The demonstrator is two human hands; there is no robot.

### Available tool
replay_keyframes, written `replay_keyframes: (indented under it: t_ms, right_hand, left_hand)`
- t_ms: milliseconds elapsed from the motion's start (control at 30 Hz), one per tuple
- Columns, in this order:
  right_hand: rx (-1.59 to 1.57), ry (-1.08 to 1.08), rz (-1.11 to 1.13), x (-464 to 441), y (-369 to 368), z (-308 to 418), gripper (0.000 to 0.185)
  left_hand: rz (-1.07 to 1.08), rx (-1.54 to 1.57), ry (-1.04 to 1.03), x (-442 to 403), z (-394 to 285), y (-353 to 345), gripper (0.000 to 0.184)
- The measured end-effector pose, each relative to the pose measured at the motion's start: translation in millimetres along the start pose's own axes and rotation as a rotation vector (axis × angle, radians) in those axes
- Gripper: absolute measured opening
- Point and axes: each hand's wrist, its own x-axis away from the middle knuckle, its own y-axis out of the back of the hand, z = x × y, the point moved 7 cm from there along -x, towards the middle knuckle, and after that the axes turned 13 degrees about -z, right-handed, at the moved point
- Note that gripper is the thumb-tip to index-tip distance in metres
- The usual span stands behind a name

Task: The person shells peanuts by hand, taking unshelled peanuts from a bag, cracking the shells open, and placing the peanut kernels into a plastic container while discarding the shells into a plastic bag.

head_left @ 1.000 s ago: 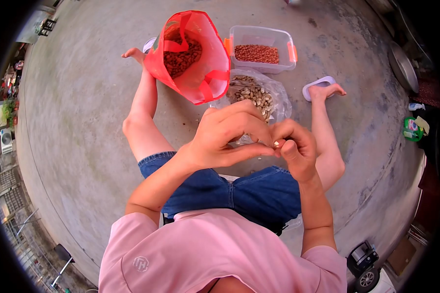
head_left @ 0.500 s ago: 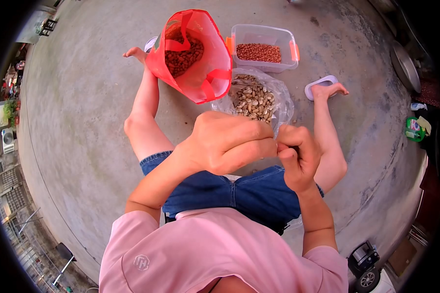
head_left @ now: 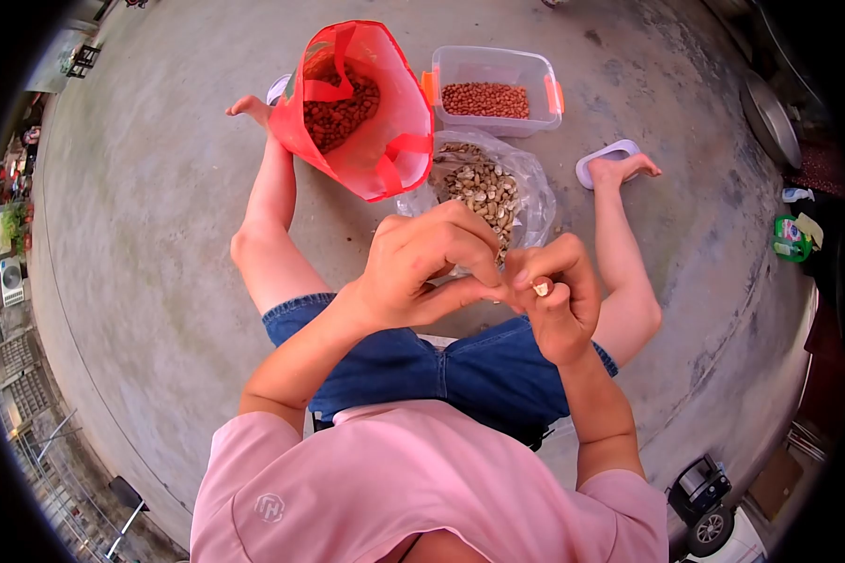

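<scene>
My two hands meet in the middle of the head view, above my lap. My right hand (head_left: 565,298) is closed on a peanut (head_left: 542,286), its pale broken end showing between thumb and curled fingers. Its fingertips touch those of my left hand (head_left: 432,263), which is closed in a pinch; what it pinches is mostly hidden. Just beyond my hands lies a clear plastic bag (head_left: 536,202) with peanut shells (head_left: 486,192) in it. Behind that stands a clear plastic box (head_left: 498,64) holding shelled peanuts (head_left: 484,99). An open red bag (head_left: 396,103) with reddish-brown peanuts (head_left: 338,117) is to its left.
My legs are spread on either side of the containers, with a light slipper (head_left: 610,159) under my right foot. A metal basin (head_left: 770,122) leans at the far right, near a green container (head_left: 791,239). A wheeled thing (head_left: 709,525) stands at the lower right. The floor is concrete.
My left hand has turned and its fingers have opened out a little from the fold. The peanut in my right hand has come into sight. The whole view has shifted slightly.
</scene>
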Motion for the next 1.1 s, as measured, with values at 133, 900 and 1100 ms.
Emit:
replay_keyframes:
  t_ms: [133,900,1100]
  right_hand:
    - [0.027,0.016,0.014,-1,0,-1,0.038]
    - [1.363,0.904,-0.106,-139,40,-19,0.018]
    - [1.074,0.442,0.135,-56,-11,-28,0.02]
  left_hand:
    - [0.005,0.073,-0.013,-3,-2,-2,0.025]
    - [-0.6,1.421,1.207,84,125,-22,0.061]
    - [-0.462,1.263,1.041,58,113,-24,0.064]
